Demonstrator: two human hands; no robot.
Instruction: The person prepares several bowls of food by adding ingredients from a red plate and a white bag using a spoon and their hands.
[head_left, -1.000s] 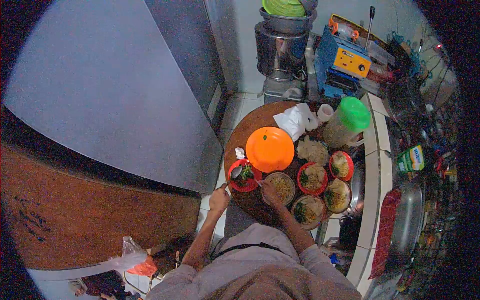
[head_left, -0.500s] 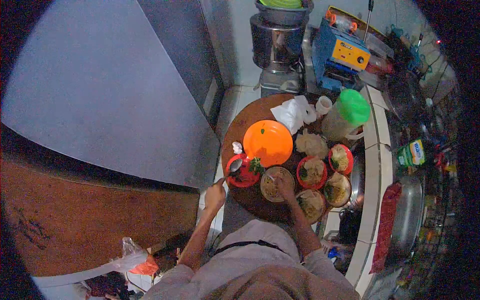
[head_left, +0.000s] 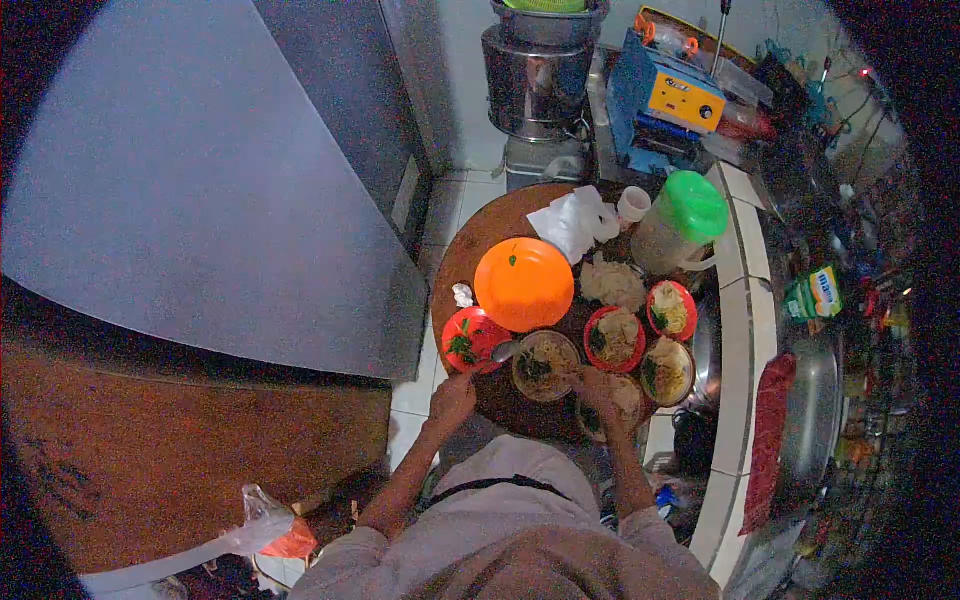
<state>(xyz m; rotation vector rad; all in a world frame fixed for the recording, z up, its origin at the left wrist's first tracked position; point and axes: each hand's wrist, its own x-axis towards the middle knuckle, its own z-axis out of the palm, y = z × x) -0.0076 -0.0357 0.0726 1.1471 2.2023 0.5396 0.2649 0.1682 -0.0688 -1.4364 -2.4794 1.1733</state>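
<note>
My left hand (head_left: 453, 398) is closed on the handle of a metal spoon (head_left: 504, 351), whose bowl lies between a red plate (head_left: 487, 331) with green leaves (head_left: 461, 346) and a bowl of noodles (head_left: 546, 366). Dark greens lie on the left part of those noodles. My right hand (head_left: 598, 388) is at the right rim of the noodle bowl, above another bowl (head_left: 623, 400) that it partly covers. Its fingers look bent, but what they hold, if anything, is too small to tell. An orange plate (head_left: 524, 285) sits behind the red plate.
Several filled bowls, among them a red-rimmed one (head_left: 614, 339), stand at the round table's (head_left: 460, 240) right. Farther back are crumpled white plastic (head_left: 575, 224), a white cup (head_left: 634, 204) and a green-lidded jug (head_left: 691, 209). A tiled ledge (head_left: 737, 330) borders the right side.
The spoon has moved right, from over the red plate to beside the noodle bowl. Greens now lie on those noodles. My right hand has shifted right, off the bowl's middle. The view has shifted slightly.
</note>
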